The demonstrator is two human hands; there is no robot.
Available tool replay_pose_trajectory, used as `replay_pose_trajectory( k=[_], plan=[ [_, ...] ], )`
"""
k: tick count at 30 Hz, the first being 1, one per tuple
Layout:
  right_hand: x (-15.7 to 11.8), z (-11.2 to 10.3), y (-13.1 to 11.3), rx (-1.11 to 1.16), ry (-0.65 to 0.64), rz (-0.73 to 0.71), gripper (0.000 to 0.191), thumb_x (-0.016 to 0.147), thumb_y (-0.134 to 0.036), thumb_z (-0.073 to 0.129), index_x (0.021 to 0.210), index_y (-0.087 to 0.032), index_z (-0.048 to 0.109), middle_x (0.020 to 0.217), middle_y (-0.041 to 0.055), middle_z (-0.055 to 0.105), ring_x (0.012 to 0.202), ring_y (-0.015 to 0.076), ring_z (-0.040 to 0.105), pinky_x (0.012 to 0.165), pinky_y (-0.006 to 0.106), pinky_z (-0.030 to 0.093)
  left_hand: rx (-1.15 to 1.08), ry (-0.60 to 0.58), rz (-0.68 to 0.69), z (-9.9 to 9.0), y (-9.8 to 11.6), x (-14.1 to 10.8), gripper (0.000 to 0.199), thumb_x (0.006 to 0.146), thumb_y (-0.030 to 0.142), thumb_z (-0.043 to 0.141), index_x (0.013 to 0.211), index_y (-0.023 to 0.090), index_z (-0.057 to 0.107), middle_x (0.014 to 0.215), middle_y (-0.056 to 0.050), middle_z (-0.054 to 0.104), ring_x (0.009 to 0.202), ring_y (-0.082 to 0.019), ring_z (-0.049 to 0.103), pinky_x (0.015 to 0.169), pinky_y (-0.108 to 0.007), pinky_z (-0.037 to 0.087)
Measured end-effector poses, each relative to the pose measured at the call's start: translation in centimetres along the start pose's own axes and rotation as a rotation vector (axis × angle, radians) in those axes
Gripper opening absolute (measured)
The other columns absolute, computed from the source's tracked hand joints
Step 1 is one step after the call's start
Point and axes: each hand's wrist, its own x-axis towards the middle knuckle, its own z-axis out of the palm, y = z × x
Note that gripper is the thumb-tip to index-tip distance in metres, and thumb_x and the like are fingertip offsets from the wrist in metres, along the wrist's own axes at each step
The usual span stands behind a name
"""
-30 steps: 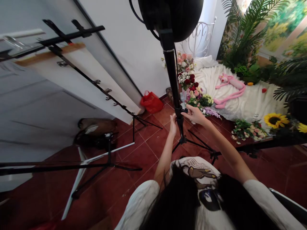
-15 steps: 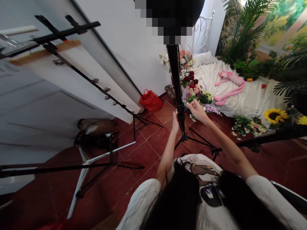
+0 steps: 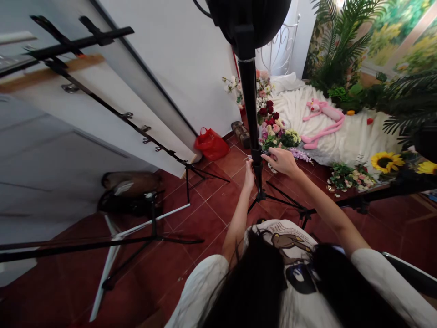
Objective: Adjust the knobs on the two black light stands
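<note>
On my left, a pale panel (image 3: pixel 119 93) slants behind a row of metal clips (image 3: pixel 127 115), and below them a brown and black bag (image 3: pixel 143 182) lies on the red tiled floor (image 3: pixel 210 214). Further over, a red plastic bag (image 3: pixel 212 145) sits by the floor's edge, near the white wall (image 3: pixel 177 59). My left hand (image 3: pixel 250 175) is at the left side of the black stand (image 3: pixel 251 105), fingers partly behind the pole; I cannot tell whether they grip it. The stand rises from the floor between my hands, legs spread below, a dark round head (image 3: pixel 249 23) at its top. On its right side my right hand (image 3: pixel 282 161) pinches a small knob (image 3: pixel 265 154), thumb and fingers bent together. Past it, flowers (image 3: pixel 274 127) crowd the left edge of the white bedding (image 3: pixel 358 141), a pink plush toy (image 3: pixel 329 114) lies sprawled near its middle, and a sunflower (image 3: pixel 387 162) shows at its near edge, toward the right.
</note>
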Motion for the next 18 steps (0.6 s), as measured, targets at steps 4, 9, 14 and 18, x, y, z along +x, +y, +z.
replay_pose_trajectory(
  k=[4, 9, 14, 18],
  plan=[
    [0.5, 1.4, -0.7, 0.315, -0.046, 0.212, 0.065, 0.105, -0.068, 0.041, 0.056, -0.025, 0.036, 0.049, -0.0005, 0.04, 0.053, 0.015, 0.048, 0.056, 0.027, 0.032, 0.005, 0.001, -0.01, -0.1, -0.2, 0.1, 0.073, 0.099, 0.083, 0.034, 0.105, 0.022, 0.074, 0.115, -0.007, 0.076, 0.121, -0.023, 0.069, 0.12, -0.043, 0.048],
    [0.7, 2.7, -1.2, 1.005, -0.356, 0.496, 0.067, 0.105, -0.077, 0.025, 0.058, -0.028, 0.025, 0.038, -0.006, 0.023, 0.038, 0.0112, 0.021, 0.04, 0.024, 0.024, 0.068, 0.005, 0.002, 0.0, 0.1, -0.2, 0.074, 0.099, 0.083, 0.029, 0.104, 0.023, 0.072, 0.112, -0.008, 0.075, 0.122, -0.023, 0.067, 0.118, -0.04, 0.047],
    [0.6, 3.1, 1.0, 1.169, -0.478, 0.635, 0.069, 0.098, -0.087, 0.035, 0.065, -0.027, 0.026, 0.043, -0.0095, 0.024, 0.037, 0.0088, 0.02, 0.035, 0.02, 0.022, 0.099, 0.012, -0.006, 0.1, -0.3, -0.3, 0.074, 0.1, 0.083, 0.027, 0.11, 0.023, 0.07, 0.116, -0.008, 0.075, 0.125, -0.023, 0.066, 0.119, -0.041, 0.046],
    [1.4, 4.1, 3.6, 0.865, -0.468, 0.736, 0.07, 0.093, -0.089, 0.046, 0.066, -0.027, 0.03, 0.046, -0.0109, 0.026, 0.037, 0.0064, 0.015, 0.034, 0.02, 0.016, 0.135, 0.017, 0.023, 0.1, -0.6, -0.4, 0.071, 0.099, 0.082, 0.03, 0.116, 0.024, 0.068, 0.123, -0.009, 0.073, 0.127, -0.024, 0.065, 0.122, -0.043, 0.043]
  ],
)
